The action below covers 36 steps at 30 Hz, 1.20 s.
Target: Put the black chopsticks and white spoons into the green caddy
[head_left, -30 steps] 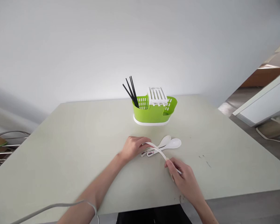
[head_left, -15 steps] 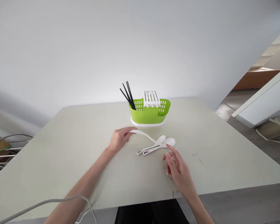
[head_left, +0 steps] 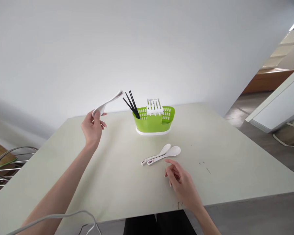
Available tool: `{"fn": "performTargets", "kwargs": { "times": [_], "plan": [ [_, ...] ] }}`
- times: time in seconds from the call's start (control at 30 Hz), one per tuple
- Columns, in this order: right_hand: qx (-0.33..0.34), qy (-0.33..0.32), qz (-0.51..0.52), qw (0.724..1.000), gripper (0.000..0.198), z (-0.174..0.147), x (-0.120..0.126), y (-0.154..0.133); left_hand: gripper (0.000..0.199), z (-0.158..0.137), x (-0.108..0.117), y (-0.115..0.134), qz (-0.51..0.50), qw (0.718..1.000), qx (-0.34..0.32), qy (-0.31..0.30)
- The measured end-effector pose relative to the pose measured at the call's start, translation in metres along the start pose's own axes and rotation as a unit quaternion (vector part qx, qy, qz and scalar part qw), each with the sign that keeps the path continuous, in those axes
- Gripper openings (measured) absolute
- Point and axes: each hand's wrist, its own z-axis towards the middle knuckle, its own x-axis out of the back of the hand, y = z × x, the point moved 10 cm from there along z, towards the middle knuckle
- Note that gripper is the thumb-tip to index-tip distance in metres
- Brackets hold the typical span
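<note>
My left hand is raised over the left part of the table, closed on the bowl of a white spoon. The spoon's handle tilts up to the right, its printed end near several black chopsticks. Those chopsticks lean in the left end of a green cutlery basket with a white base and a white slatted top piece. Two more white spoons lie side by side in front of the basket. Just below them, my right hand holds nothing, its index finger stretched and the other fingers loosely curled.
The pale table meets a white wall at the back. A grey cable crosses my left forearm. At the far left stands a metal rack. A white cabinet is off to the right.
My left hand has lifted one white spoon off the pile and carried it up and left, turning its handle end upward. My right hand has drawn slightly back from the other two spoons.
</note>
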Motion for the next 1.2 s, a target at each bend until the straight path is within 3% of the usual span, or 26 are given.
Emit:
{"fn": "performTargets", "kwargs": {
  "times": [0.2,0.4,0.6,0.8,1.2],
  "plan": [
    [0.01,-0.003,-0.011,1.0,0.05,0.0,0.001,-0.002,0.022,0.022,-0.003,0.028,0.075,0.995,-0.063,0.003],
    [0.007,-0.006,-0.022,1.0,0.049,0.0,-0.002,-0.003,0.019,0.026,-0.025,0.046,0.194,0.968,-0.148,-0.057],
    [0.019,-0.022,-0.035,0.999,0.044,-0.001,-0.003,-0.007,0.024,0.026,-0.052,0.048,0.274,0.932,-0.211,-0.105],
    [0.016,-0.025,-0.035,0.999,0.04,-0.001,-0.004,-0.005,0.034,0.027,-0.061,0.047,0.346,0.889,-0.274,-0.121],
    [0.038,-0.02,-0.05,0.998,0.04,-0.001,-0.004,-0.009,0.035,0.028,-0.088,0.033,0.398,0.844,-0.298,-0.202]
  ]
}}
